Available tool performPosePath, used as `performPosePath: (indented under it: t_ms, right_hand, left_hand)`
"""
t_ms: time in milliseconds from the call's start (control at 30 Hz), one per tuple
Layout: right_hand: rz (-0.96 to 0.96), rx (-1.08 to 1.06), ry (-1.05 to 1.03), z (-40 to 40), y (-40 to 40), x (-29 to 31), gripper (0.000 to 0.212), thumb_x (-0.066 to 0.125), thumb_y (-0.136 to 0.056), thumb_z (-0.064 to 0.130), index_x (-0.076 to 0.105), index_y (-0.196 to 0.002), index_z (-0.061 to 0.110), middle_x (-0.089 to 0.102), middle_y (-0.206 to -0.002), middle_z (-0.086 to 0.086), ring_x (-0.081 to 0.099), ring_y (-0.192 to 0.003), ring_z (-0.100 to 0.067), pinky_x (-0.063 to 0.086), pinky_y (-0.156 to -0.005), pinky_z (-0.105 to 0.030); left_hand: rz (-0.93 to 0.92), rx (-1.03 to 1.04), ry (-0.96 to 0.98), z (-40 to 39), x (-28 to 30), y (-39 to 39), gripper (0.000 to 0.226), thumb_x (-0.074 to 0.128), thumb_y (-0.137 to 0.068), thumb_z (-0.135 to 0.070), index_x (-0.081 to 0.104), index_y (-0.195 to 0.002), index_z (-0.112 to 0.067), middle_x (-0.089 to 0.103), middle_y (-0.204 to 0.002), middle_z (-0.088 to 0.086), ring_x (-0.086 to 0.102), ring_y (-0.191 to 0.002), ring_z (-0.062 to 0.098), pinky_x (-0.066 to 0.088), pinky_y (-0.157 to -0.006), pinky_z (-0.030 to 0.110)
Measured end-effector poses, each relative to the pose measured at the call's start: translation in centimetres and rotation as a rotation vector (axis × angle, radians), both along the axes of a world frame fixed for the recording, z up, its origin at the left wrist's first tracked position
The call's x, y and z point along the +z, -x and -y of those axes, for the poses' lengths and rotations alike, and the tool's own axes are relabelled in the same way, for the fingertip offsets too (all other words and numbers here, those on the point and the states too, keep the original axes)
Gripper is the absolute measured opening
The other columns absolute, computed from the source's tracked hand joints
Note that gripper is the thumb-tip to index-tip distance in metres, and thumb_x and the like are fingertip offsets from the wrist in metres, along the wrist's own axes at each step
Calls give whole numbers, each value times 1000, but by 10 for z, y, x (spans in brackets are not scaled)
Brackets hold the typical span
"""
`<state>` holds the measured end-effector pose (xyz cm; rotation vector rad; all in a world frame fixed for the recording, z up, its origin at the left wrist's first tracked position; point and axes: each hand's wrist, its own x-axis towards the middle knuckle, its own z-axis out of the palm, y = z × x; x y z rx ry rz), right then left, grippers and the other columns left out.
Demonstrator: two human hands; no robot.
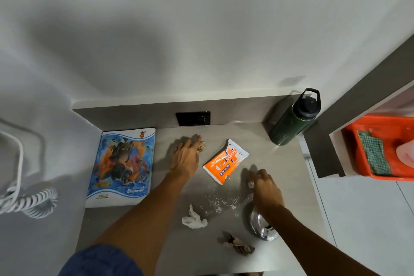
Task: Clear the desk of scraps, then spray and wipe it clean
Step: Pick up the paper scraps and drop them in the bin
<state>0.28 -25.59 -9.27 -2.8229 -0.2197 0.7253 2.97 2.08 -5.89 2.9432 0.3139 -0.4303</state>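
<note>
Both hands pinch scraps: left (187,155) a crumpled brown scrap (201,146), right (265,188) a small clear one (251,184).

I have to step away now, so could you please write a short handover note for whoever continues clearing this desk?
Left hand: closing on a brown crumpled scrap near the notebook.
Right hand: pinching a small whitish scrap right of the orange wipes packet.
Still on the desk: white tissue, brown wrapper, white crumbs, packet.
Done: nothing visibly cleared yet.
Left: bin the scraps, then spray and wipe.
</note>
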Motion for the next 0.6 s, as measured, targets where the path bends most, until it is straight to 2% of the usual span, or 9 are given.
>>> performPosePath:
  t_ms: [133, 267, 367, 400, 467, 533, 600]
  right_hand:
    - [-4, 13, -48, 3, -5, 3, 61, 73, -102, 6, 49, -158, 12, 59, -150, -12, 62, -133, -29, 55, -112, -37]
    - [-53, 84, -152, 5, -8, 14, 37, 59, -110, 11, 58, -147, 11, 65, -143, -15, 67, -125, -33, 54, -106, -38]
    - [-58, 153, -199, 5, -3, 19, 25, 62, -109, 8, 70, -132, 10, 68, -137, -13, 68, -121, -31, 53, -102, -33]
    - [-66, 153, -219, 4, -1, 20, 24, 65, -106, 5, 74, -128, 10, 69, -136, -12, 68, -120, -29, 52, -100, -30]
    - [-98, 154, -259, 2, 4, 24, 23, 71, -103, 5, 77, -124, 11, 71, -132, -10, 69, -118, -27, 49, -97, -24]
    - [-131, 173, -291, -1, 14, 29, 22, 75, -103, 13, 77, -125, 13, 72, -131, -7, 69, -114, -22, 50, -95, -23]
    - [-159, 189, -300, -3, 26, 34, 24, 76, -103, 23, 76, -126, 15, 73, -129, -6, 68, -105, -18, 53, -92, -26]
  left_hand:
    - [38, 48, 19, 0, 3, 6, 56, 59, -110, -18, 43, -163, -22, 49, -163, 8, 52, -147, 28, 41, -124, 35]
    - [53, 48, 19, -5, 6, 19, 42, 55, -113, -18, 53, -155, -13, 55, -157, 10, 58, -143, 25, 45, -121, 32]
    - [61, 86, 43, -9, 12, 32, 30, 56, -113, -22, 65, -138, -9, 67, -138, 13, 67, -124, 24, 52, -100, 26]
    - [79, 101, 53, -11, 16, 37, 28, 58, -112, -25, 67, -134, -10, 69, -132, 11, 69, -118, 22, 52, -93, 23]
    - [79, 86, 71, -14, 22, 47, 29, 56, -113, -30, 68, -134, -13, 70, -131, 8, 68, -117, 20, 48, -89, 21]
    - [62, 60, 107, -11, 28, 58, 29, 53, -114, -29, 69, -134, -14, 68, -133, 8, 66, -119, 22, 45, -90, 22]
    - [47, 40, 144, -6, 35, 69, 26, 56, -113, -29, 72, -128, -16, 69, -131, 5, 63, -108, 18, 40, -84, 20]
